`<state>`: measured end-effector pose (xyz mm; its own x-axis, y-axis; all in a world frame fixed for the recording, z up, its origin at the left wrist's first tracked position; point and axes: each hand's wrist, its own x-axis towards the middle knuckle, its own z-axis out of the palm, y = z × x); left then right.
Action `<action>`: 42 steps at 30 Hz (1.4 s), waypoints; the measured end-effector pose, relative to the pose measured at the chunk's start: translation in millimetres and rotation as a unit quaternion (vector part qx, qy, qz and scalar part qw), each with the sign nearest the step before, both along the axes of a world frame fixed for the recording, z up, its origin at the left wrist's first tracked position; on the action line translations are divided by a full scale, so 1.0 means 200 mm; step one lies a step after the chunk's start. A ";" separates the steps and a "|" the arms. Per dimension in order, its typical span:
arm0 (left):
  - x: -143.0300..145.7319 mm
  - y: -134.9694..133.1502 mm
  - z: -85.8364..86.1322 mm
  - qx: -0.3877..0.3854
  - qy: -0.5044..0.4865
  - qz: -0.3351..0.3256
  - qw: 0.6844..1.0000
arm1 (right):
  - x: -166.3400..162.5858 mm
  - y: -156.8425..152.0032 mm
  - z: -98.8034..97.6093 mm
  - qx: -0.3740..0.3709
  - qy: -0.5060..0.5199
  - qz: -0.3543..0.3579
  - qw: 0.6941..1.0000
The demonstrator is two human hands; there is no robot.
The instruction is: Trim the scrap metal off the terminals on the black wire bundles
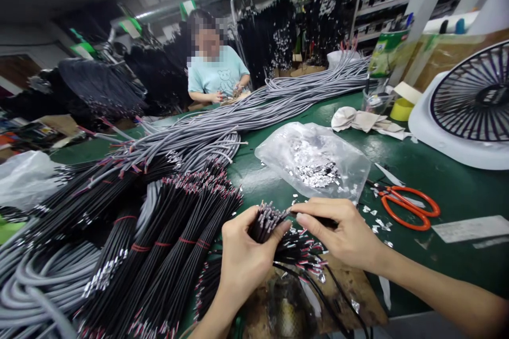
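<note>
My left hand (248,259) is wrapped round a bundle of thin cables (267,221), whose cut ends point up and away from me. Close on its right, my right hand (342,228) has thumb and forefinger pinched at the bundle's edge; what lies between those fingertips is too small to make out. Below the hands, more black cables with red and white wire ends (304,254) spread over a worn brown board (338,296). Just beyond the hands, a clear plastic bag (314,156) holds many small shiny metal pieces, and some lie loose on the table.
Orange-handled scissors (409,206) lie at the right, before a white fan (445,132). Tied black cable bundles (167,249) and grey cables (254,108) cover the left and back of the green table (469,190). A person (218,74) sits across it.
</note>
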<state>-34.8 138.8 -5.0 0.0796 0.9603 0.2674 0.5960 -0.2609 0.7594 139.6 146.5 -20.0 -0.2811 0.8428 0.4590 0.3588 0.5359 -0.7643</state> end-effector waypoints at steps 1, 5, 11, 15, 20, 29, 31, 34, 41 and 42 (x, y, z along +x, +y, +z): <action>0.00 0.00 0.00 0.001 0.001 -0.001 1.000 | 0.00 0.00 0.00 -0.003 0.001 -0.001 1.000; -0.01 0.00 0.00 -0.014 -0.014 -0.007 1.000 | -0.01 0.00 0.00 -0.010 0.004 -0.006 1.000; -0.05 0.02 0.01 -0.124 -0.134 -0.076 0.980 | 0.00 -0.01 0.01 -0.002 0.010 0.019 1.000; -0.06 0.02 0.03 -0.165 -0.182 -0.106 0.964 | 0.00 -0.01 0.01 -0.003 0.023 0.031 0.999; -0.04 0.01 0.04 -0.156 -0.141 -0.124 0.970 | 0.00 -0.01 0.00 -0.028 0.066 0.023 0.997; -0.01 0.03 0.03 -0.157 -0.121 -0.117 0.973 | -0.05 0.00 -0.02 -0.311 0.199 0.128 0.921; -0.01 0.04 0.02 -0.171 -0.136 -0.124 0.968 | -0.04 0.01 -0.01 -0.309 0.167 0.150 0.924; 0.00 0.04 0.00 -0.187 -0.116 -0.139 0.966 | 0.01 0.04 0.03 -0.075 0.092 -0.023 0.993; -0.01 0.03 0.01 -0.172 -0.112 -0.115 0.972 | 0.16 0.13 0.03 0.076 -0.057 -0.249 0.964; -0.01 0.03 0.01 -0.168 -0.112 -0.112 0.973 | 0.16 0.13 0.03 0.044 -0.051 -0.203 0.977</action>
<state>-36.6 144.6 -2.3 0.2737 0.9615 -0.0238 0.3621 -0.0801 0.9287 170.8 172.0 -13.8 0.0207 0.8532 0.5212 0.6265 0.3952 -0.6718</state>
